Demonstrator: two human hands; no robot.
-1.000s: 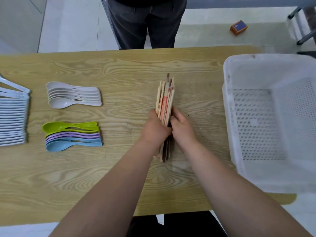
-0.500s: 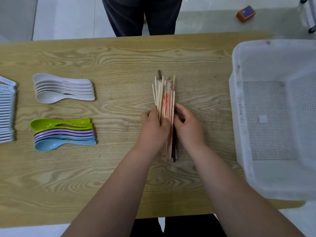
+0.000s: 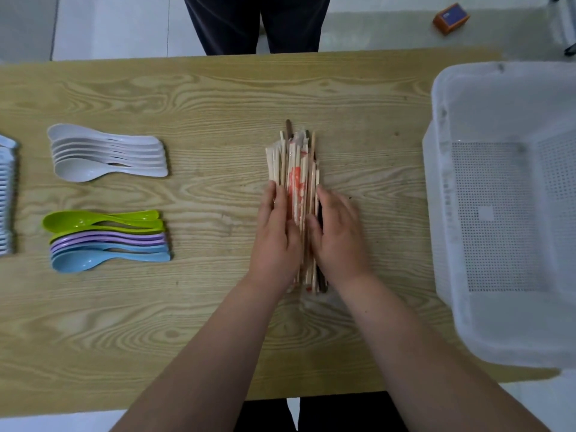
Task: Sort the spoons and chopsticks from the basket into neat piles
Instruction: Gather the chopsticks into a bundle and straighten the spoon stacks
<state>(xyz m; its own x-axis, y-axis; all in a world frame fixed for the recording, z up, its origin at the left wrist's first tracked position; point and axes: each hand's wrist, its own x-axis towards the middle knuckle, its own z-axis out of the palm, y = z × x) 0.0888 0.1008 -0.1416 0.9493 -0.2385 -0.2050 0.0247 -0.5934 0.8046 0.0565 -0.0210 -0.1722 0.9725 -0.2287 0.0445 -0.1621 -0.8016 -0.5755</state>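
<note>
A pile of wooden chopsticks (image 3: pixel 296 163), some in red-printed paper sleeves, lies lengthwise at the middle of the wooden table (image 3: pixel 218 95). My left hand (image 3: pixel 276 238) lies against its left side and my right hand (image 3: pixel 338 235) against its right side. The fingers of both are fairly straight and press the pile together. White spoons (image 3: pixel 106 154) are nested in a row at the left. Below them sit green, purple and blue spoons (image 3: pixel 106 238). More white spoons (image 3: pixel 6 198) are stacked at the left edge. The white plastic basket (image 3: pixel 434 188) at the right holds nothing.
A person in dark trousers (image 3: pixel 255 23) stands at the table's far edge. A small orange box (image 3: pixel 450 18) lies on the floor beyond the table. Bare wood lies between the spoon rows and the chopsticks.
Both hands went from gripping the chopstick bundle near its middle to lying flatter along its sides. The bundle now rests flat on the table, slightly more spread.
</note>
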